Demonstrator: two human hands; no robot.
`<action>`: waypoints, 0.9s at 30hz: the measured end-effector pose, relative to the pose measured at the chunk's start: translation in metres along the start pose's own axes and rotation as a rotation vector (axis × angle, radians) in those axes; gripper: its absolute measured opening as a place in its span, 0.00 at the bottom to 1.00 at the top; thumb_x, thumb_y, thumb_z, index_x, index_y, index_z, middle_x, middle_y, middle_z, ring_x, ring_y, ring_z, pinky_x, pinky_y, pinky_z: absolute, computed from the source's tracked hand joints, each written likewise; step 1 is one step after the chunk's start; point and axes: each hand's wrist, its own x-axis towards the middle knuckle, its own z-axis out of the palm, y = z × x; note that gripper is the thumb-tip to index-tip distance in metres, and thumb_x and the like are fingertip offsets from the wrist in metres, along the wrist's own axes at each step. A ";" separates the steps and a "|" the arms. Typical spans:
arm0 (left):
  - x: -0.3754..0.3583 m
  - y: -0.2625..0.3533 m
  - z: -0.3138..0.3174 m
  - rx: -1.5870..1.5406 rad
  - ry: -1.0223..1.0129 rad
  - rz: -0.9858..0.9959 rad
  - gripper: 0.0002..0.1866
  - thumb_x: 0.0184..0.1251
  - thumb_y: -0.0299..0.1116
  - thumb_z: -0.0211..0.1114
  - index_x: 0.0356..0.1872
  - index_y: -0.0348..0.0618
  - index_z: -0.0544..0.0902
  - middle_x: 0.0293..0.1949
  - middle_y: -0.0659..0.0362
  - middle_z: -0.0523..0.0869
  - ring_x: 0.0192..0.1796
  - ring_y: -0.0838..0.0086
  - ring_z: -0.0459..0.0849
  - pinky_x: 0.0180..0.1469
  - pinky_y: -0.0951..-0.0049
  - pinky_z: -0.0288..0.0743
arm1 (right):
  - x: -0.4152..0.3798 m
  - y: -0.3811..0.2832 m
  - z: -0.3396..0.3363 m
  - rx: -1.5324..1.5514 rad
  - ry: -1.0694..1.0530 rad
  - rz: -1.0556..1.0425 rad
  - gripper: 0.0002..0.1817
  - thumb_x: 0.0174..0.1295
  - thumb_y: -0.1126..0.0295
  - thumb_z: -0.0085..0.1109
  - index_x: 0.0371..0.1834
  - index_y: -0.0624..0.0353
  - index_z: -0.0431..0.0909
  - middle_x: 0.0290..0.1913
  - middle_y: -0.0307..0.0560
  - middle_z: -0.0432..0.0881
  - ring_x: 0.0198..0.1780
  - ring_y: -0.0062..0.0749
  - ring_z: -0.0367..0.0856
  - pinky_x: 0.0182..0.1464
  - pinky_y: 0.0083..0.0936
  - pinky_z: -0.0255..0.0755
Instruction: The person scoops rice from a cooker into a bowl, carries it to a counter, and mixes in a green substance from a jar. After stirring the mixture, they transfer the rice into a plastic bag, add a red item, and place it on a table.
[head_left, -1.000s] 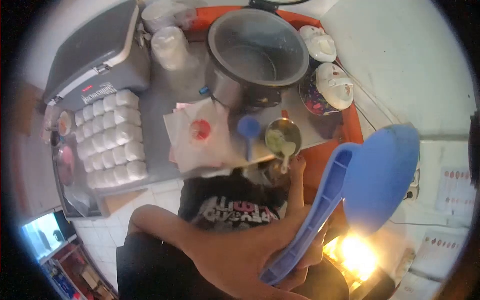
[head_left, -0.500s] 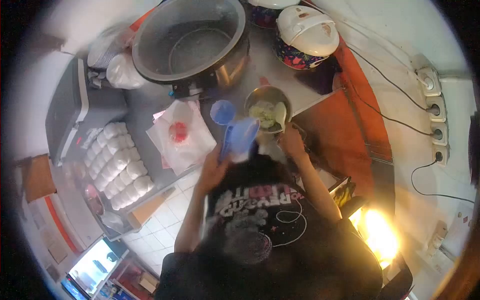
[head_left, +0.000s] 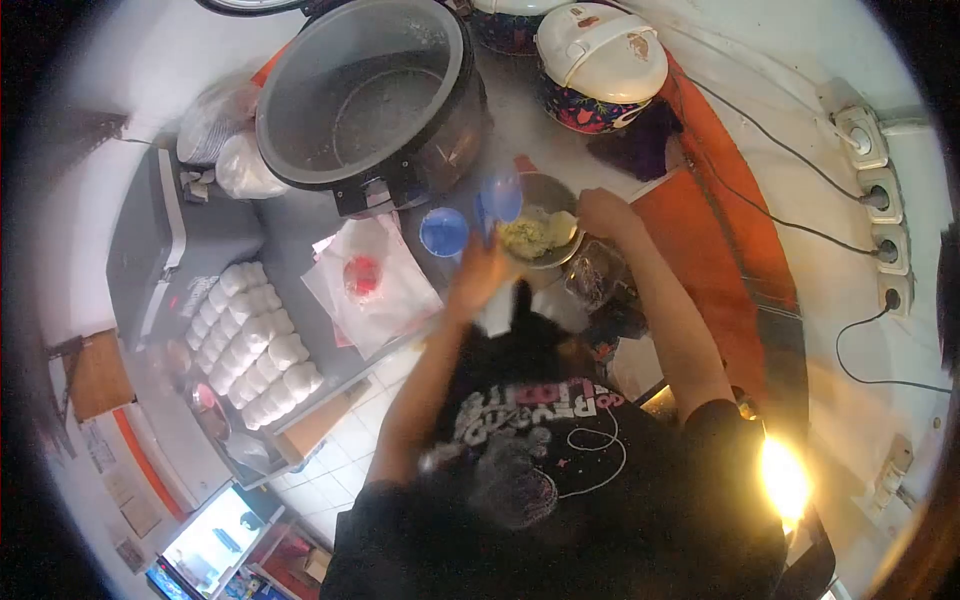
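My left hand (head_left: 482, 268), blurred, is closed around a blue plastic cup (head_left: 500, 197) at the left rim of a metal pot (head_left: 545, 187). Inside the pot lies pale green, shredded-looking food (head_left: 527, 237). At the pot's right edge my right hand (head_left: 604, 213) is closed on the handle of a pale spoon (head_left: 564, 228), whose head rests in the food. A second blue cup (head_left: 444, 232) stands left of the pot. White paper sheets (head_left: 395, 285) lie farther left, with a small red item (head_left: 362, 274) on them.
A large steaming cooker (head_left: 365, 110) stands open at the back. Rows of white wrapped bundles (head_left: 255, 345) sit at left beside a grey box (head_left: 200, 215). Lidded flowered pots (head_left: 600, 75) are at back right. Cords run to wall sockets (head_left: 875, 195). A clear bag (head_left: 592, 272) lies near my right arm.
My left hand has moved up and right with the blue cup, to the pot's rim. My right hand has risen and shifted slightly right, still with the spoon in the pot.
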 end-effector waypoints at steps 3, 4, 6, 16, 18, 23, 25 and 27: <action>-0.003 0.003 0.000 0.234 -0.007 0.118 0.34 0.66 0.36 0.65 0.68 0.34 0.60 0.64 0.34 0.64 0.60 0.39 0.71 0.57 0.51 0.70 | -0.002 0.017 0.036 0.263 -0.155 -0.059 0.18 0.56 0.65 0.60 0.48 0.61 0.81 0.45 0.61 0.82 0.46 0.57 0.82 0.49 0.44 0.76; -0.003 0.007 -0.002 0.323 -0.020 0.106 0.36 0.64 0.35 0.67 0.69 0.35 0.59 0.65 0.36 0.63 0.60 0.40 0.72 0.56 0.51 0.71 | -0.006 0.018 0.049 0.304 -0.094 -0.094 0.19 0.56 0.64 0.60 0.49 0.61 0.81 0.46 0.61 0.82 0.47 0.58 0.82 0.50 0.44 0.75; -0.003 0.003 -0.002 0.343 -0.006 0.136 0.38 0.63 0.35 0.68 0.69 0.36 0.58 0.64 0.35 0.63 0.58 0.41 0.74 0.55 0.51 0.72 | -0.010 0.013 0.083 0.353 -0.031 -0.125 0.20 0.57 0.63 0.59 0.51 0.60 0.81 0.46 0.62 0.82 0.47 0.58 0.81 0.51 0.44 0.75; 0.011 0.015 -0.026 0.329 -0.063 0.200 0.48 0.57 0.41 0.71 0.73 0.40 0.52 0.62 0.26 0.62 0.48 0.41 0.81 0.51 0.55 0.78 | 0.018 -0.020 0.088 0.383 0.129 -0.011 0.19 0.61 0.57 0.56 0.45 0.62 0.83 0.43 0.63 0.82 0.49 0.59 0.80 0.50 0.46 0.73; 0.015 0.030 -0.040 0.458 -0.013 0.326 0.48 0.56 0.41 0.72 0.73 0.41 0.53 0.62 0.26 0.63 0.50 0.41 0.81 0.50 0.56 0.79 | 0.023 -0.016 0.093 0.396 0.208 -0.047 0.19 0.62 0.57 0.56 0.44 0.62 0.83 0.43 0.63 0.82 0.49 0.58 0.80 0.49 0.46 0.73; 0.020 0.004 -0.023 0.545 -0.133 0.240 0.47 0.54 0.37 0.73 0.72 0.40 0.56 0.62 0.26 0.63 0.58 0.42 0.76 0.52 0.56 0.78 | 0.006 -0.023 0.087 0.606 0.314 -0.096 0.21 0.63 0.54 0.56 0.44 0.62 0.84 0.42 0.62 0.83 0.46 0.57 0.81 0.49 0.45 0.73; 0.024 -0.033 -0.001 -0.535 -0.174 -0.239 0.42 0.61 0.40 0.68 0.72 0.40 0.56 0.64 0.30 0.63 0.63 0.40 0.69 0.57 0.52 0.73 | 0.005 -0.018 0.091 0.595 0.359 -0.104 0.21 0.63 0.53 0.56 0.44 0.62 0.84 0.42 0.62 0.84 0.45 0.57 0.81 0.49 0.44 0.73; 0.018 -0.029 -0.011 -0.090 -0.126 0.035 0.38 0.65 0.42 0.63 0.71 0.39 0.57 0.63 0.33 0.65 0.63 0.41 0.70 0.57 0.52 0.73 | 0.004 -0.008 0.097 0.587 0.403 -0.102 0.21 0.63 0.53 0.56 0.44 0.63 0.83 0.41 0.62 0.84 0.44 0.57 0.82 0.49 0.44 0.73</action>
